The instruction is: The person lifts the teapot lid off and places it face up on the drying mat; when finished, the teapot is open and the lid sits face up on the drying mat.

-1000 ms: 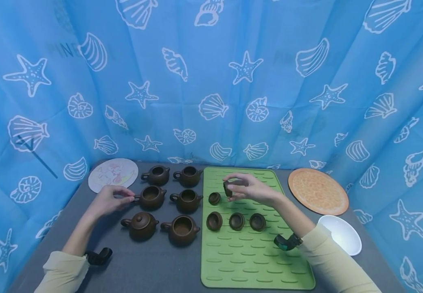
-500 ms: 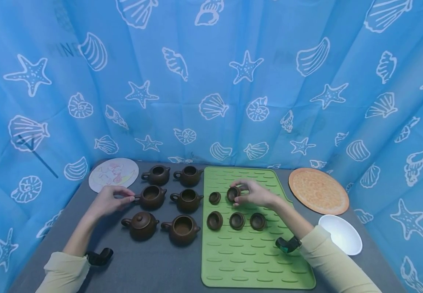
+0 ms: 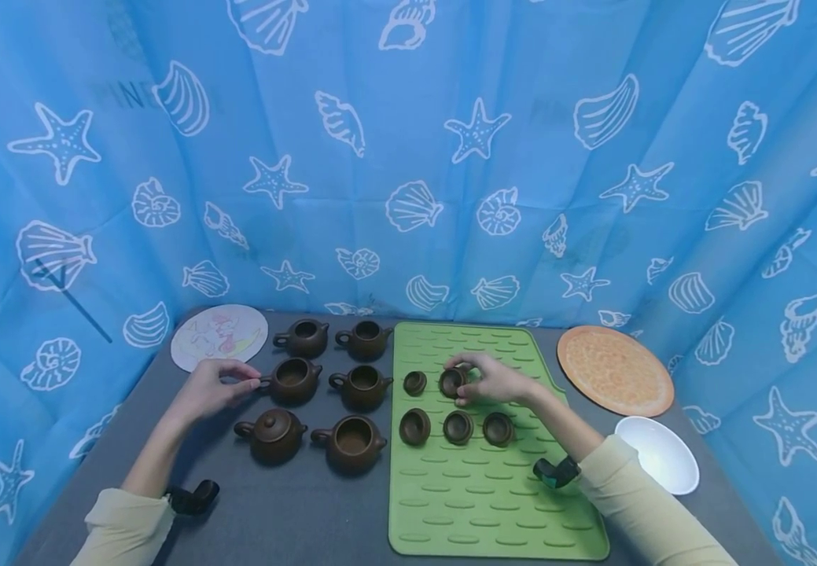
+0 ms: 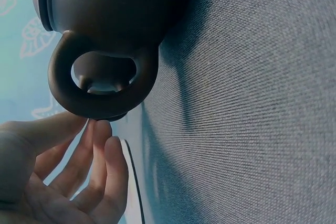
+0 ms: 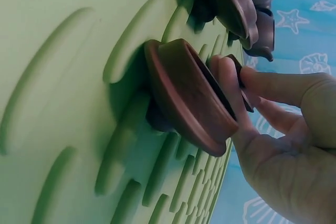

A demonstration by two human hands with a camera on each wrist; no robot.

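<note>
Setting a small brown lid [image 3: 451, 381] down on the green mat [image 3: 472, 503]: our right hand [image 3: 491, 382] pinches it between thumb and fingertips [image 5: 229, 85], and the wrist view shows it lying upturned with its knob against the mat's ridges. The grasp is on; we have not let go.

Relative to that grip: one lid [image 3: 414, 383] lies just to its left in the same far row. Three more sit in the near row, just below the hand — lid under the left one [image 3: 414, 425], middle lid [image 3: 458, 426], right lid [image 3: 498, 428]. So five lids are on the mat, counting the one in the pinch.

Our left hand [image 3: 208, 387] rests at the handle of the middle-left teapot [image 3: 291, 380]; the wrist view shows fingertips [image 4: 102, 132] touching the handle loop [image 4: 100, 85], thumb alongside, fingers fairly straight. We cannot tell whether it truly grips or only steadies.

Progress, as we judge it: six teapots stand left of the mat on the grey table [image 3: 295, 511]. Five are open: far-left [image 3: 303, 338], far-right [image 3: 364, 339], the one at our left hand, its neighbour [image 3: 362, 387], and the near-right pot [image 3: 350, 443]. Only the near-left pot [image 3: 271, 434] wears its lid. Five off, one left, plus releasing the present lid.
</note>
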